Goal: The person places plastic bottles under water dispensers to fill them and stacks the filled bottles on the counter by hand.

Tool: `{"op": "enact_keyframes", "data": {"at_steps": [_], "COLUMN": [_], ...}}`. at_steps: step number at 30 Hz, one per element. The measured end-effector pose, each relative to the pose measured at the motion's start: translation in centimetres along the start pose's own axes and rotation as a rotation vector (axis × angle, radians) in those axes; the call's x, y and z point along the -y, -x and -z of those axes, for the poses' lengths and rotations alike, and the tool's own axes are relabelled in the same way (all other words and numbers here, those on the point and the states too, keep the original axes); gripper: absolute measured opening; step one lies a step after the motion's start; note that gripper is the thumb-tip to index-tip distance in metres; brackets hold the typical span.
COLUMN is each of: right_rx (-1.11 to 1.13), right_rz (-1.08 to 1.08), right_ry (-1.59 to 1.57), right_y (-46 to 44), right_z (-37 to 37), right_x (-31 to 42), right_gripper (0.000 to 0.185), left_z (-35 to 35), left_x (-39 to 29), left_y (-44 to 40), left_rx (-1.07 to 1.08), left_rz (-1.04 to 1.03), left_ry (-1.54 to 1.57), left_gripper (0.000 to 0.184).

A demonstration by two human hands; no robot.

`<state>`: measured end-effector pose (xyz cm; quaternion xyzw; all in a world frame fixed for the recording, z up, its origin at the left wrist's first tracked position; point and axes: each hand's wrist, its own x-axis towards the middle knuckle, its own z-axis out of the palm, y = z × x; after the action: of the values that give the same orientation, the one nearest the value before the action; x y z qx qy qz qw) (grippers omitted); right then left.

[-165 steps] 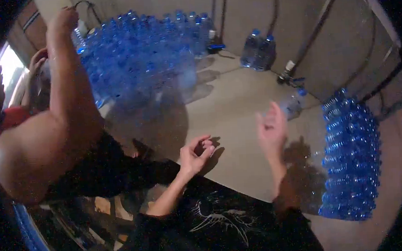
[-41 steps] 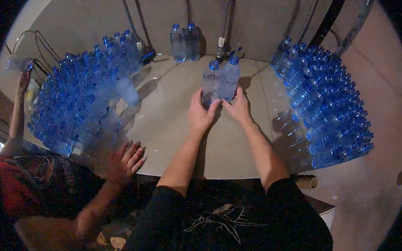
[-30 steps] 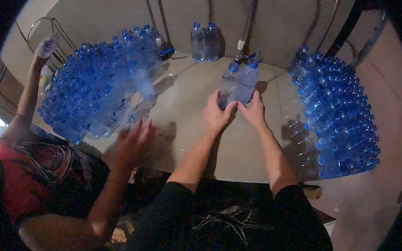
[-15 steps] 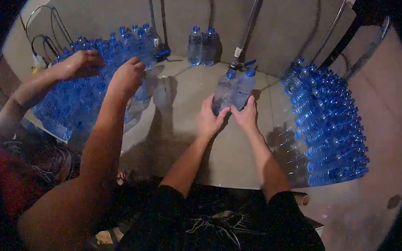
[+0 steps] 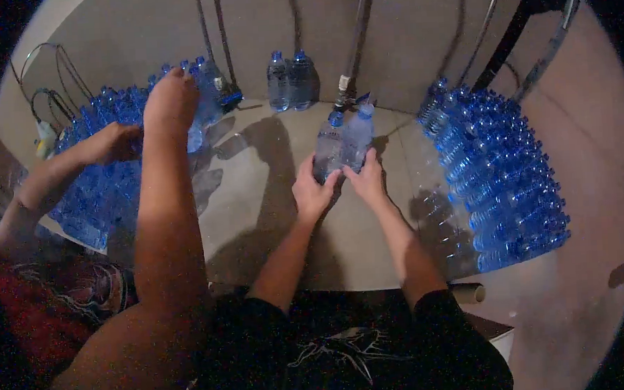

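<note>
Two clear bottles with blue caps stand side by side near the back of the beige table. My left hand (image 5: 315, 192) is closed round the lower side of the left bottle (image 5: 329, 146). On the other side, my right hand (image 5: 368, 181) grips the right bottle (image 5: 358, 137). My thumbs nearly meet at the front of the pair. Just behind the bottles is a valve with a white fitting (image 5: 344, 84) on a pipe.
Two more bottles (image 5: 290, 83) stand against the back wall. Rows of blue-capped bottles (image 5: 501, 171) line the table's right side. At left, a co-worker's arms (image 5: 168, 202) reach over a large bottle group (image 5: 93, 185). A cardboard tube (image 5: 468, 293) lies below the front edge.
Since the earliest frame, my hands have gone from empty to holding the two bottles. Lately they stay on them while the view shifts. The co-worker's hands have moved over the left bottles.
</note>
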<state>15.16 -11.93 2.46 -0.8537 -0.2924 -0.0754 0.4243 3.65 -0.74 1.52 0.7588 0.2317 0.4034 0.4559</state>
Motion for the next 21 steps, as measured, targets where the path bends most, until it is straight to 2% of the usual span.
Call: {"op": "enact_keyframes", "data": {"at_steps": [2, 5, 7, 10, 13, 16, 19, 21], "right_rx": [0.021, -0.025, -0.113, -0.028, -0.160, -0.097, -0.181, -0.165], "right_rz": [-0.023, -0.020, -0.007, -0.139, 0.000, -0.061, -0.051, -0.131], "right_ry": [0.028, 0.000, -0.041, -0.047, 0.035, -0.016, 0.017, 0.024], "right_y": [0.2, 2.2, 4.2, 5.0, 5.0, 5.0, 5.2, 6.9], "right_z": [0.3, 1.4, 1.7, 2.6, 1.5, 0.9, 1.0, 2.7], "right_x": [-0.1, -0.5, -1.5, -1.5, -2.6, -3.4, -3.4, -2.8], "right_gripper": [0.071, 0.074, 0.075, 0.076, 0.077, 0.095, 0.081, 0.082], "left_z": [-1.2, -3.5, -3.6, -3.5, -4.2, -4.2, -4.8, -5.2], "left_x": [2.1, 5.9, 3.4, 0.1, 0.2, 0.4, 1.9, 3.4], "left_y": [-0.4, -1.3, -2.5, -3.6, -4.0, -4.2, -4.5, -4.5], "left_rx": [-0.033, 0.054, 0.158, 0.253, 0.291, 0.283, 0.256, 0.284], "left_rz": [-0.079, -0.054, -0.093, -0.036, 0.013, -0.016, -0.048, -0.064], "left_ry": [0.111, 0.150, 0.050, -0.061, -0.130, -0.157, -0.090, 0.001], "left_gripper": [0.069, 0.068, 0.068, 0.068, 0.070, 0.074, 0.075, 0.076]}}
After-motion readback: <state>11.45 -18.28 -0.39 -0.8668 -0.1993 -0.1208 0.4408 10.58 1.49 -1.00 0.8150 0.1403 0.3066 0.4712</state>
